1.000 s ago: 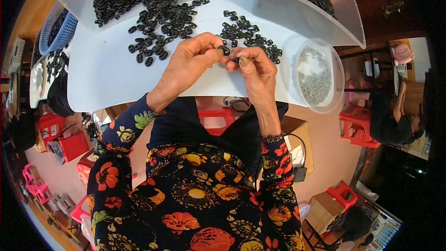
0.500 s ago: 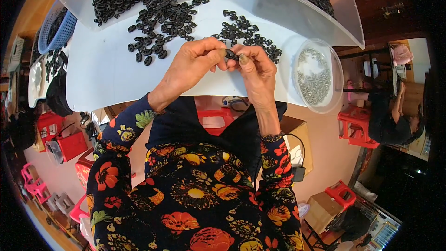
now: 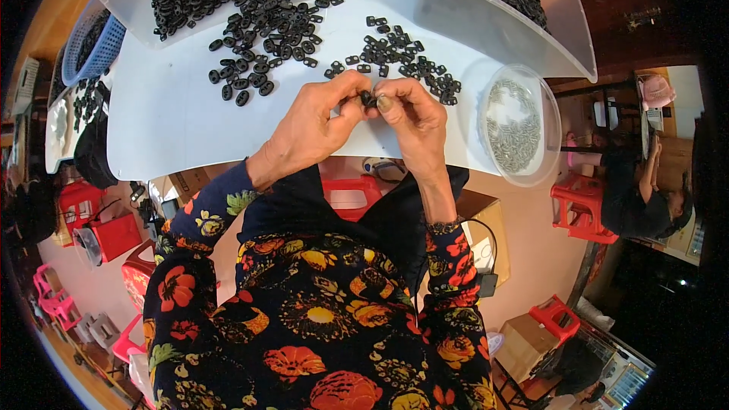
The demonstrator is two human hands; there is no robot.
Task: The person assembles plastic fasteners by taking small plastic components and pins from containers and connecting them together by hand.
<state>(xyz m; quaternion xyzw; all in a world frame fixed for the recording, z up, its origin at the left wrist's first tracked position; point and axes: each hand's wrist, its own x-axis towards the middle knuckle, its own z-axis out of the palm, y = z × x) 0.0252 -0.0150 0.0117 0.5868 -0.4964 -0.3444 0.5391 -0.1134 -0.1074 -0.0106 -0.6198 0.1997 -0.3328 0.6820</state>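
Note:
Both hands meet above the front part of the white table [image 3: 175, 125]. My left hand [image 3: 315, 118] pinches a small black plastic part [image 3: 367, 99] between thumb and fingers. From the other side my right hand [image 3: 414, 118] closes on the same part, its thumb pressed at the edge; whether it holds a second, smaller piece cannot be seen. Beyond the left hand lie loose oval black parts [image 3: 266, 87] with holes. Smaller black pieces [image 3: 387, 49] are scattered just past the fingertips. To the right stands a round clear tub [image 3: 553, 125] with many small silvery pins [image 3: 512, 140].
A translucent bin [image 3: 125, 0] at the back left spills black ovals onto the table. Another translucent bin [image 3: 493, 38] holds more at the back right. A blue basket [image 3: 114, 38] sits far left. Red stools [image 3: 581, 209] stand around, and a person [image 3: 642, 193] sits at the right.
Both hands have shifted slightly, and the black part between them has turned and is more covered by the fingers. More of the small pieces behind the hands now show.

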